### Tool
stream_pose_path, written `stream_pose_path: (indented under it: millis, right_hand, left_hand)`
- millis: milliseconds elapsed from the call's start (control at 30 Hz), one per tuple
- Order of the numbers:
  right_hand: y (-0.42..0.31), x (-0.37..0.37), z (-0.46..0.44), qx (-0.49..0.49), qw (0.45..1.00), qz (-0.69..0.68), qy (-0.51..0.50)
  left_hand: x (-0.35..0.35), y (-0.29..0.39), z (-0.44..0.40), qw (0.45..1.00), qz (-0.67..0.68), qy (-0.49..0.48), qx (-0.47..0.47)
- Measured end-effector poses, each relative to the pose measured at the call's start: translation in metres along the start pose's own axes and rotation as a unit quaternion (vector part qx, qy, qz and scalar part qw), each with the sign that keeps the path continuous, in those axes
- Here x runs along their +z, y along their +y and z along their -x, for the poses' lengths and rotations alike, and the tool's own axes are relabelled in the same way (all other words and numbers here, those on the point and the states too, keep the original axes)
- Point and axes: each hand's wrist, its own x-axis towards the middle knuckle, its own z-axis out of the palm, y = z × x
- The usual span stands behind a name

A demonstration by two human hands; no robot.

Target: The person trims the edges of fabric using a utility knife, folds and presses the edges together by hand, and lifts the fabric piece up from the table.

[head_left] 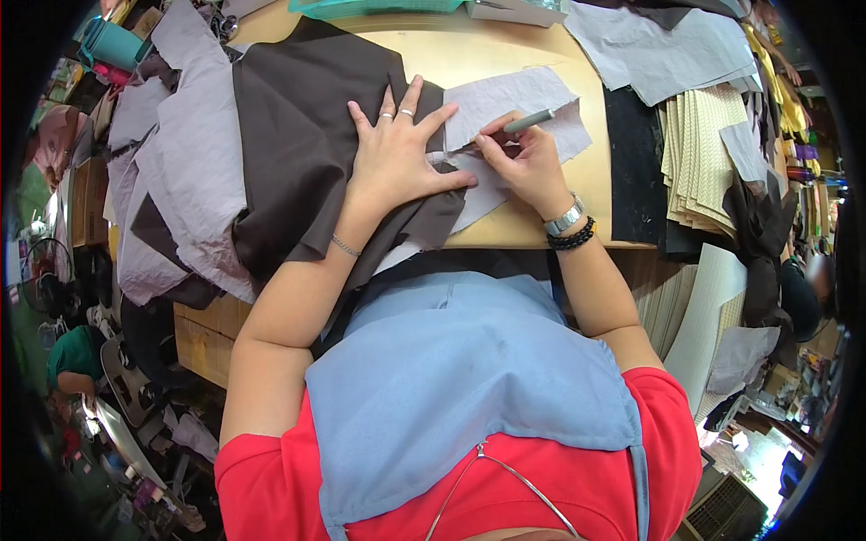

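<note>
Dark brown fabric [293, 117] lies across the left part of the yellow tabletop [568, 212]. My left hand [401, 149] rests on its right edge, palm down, fingers spread. A thin light grey sheet [505, 95] sticks out to the right of the dark fabric, between my hands. My right hand [523, 158] is closed around a grey-green pen [532, 121], its lower end pointing left at the sheet near the fabric's edge. The pen's tip is too small to make out.
Pale grey sheets [194, 153] hang over the table's left side. More grey sheets [663, 45] lie at the back right, above a stack of cream textured pieces [699, 162]. A teal tray [379, 7] stands at the back edge. A cardboard box [203, 338] is below left.
</note>
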Motion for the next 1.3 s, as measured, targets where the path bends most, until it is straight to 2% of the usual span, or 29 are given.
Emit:
stream_pose_path:
  millis: [300, 400, 500, 600, 700, 733, 1133, 1300]
  right_hand:
    - [0.01, -0.006, -0.006, 0.032, 0.991, -0.126, -0.04]
    - [0.012, -0.007, -0.008, 0.043, 0.984, -0.153, -0.074]
    - [0.002, -0.008, -0.005, 0.083, 0.96, -0.219, -0.156]
    - [-0.005, 0.003, 0.003, 0.036, 0.97, -0.203, -0.128]
    - [0.005, 0.007, 0.006, 0.01, 0.987, -0.157, 0.025]
    - [0.007, 0.006, 0.006, 0.007, 0.99, -0.134, 0.048]
    - [0.007, 0.008, 0.004, -0.003, 0.998, -0.045, 0.05]
    - [0.004, 0.009, 0.005, 0.009, 0.997, -0.071, 0.025]
  left_hand:
    - [-0.003, 0.002, -0.001, 1.0, 0.006, -0.002, -0.003]
    - [-0.002, 0.002, -0.001, 1.0, 0.007, 0.001, -0.002]
    - [0.001, 0.0, -0.001, 1.0, 0.009, 0.006, -0.004]
    - [0.0, 0.001, -0.001, 1.0, 0.011, 0.003, -0.006]
    - [-0.001, 0.002, -0.001, 1.0, 0.008, 0.002, -0.007]
    - [-0.001, 0.002, -0.001, 1.0, 0.007, 0.001, -0.006]
    - [-0.003, 0.002, 0.0, 1.0, 0.01, -0.004, -0.009]
    - [-0.002, 0.002, 0.0, 1.0, 0.01, -0.002, -0.006]
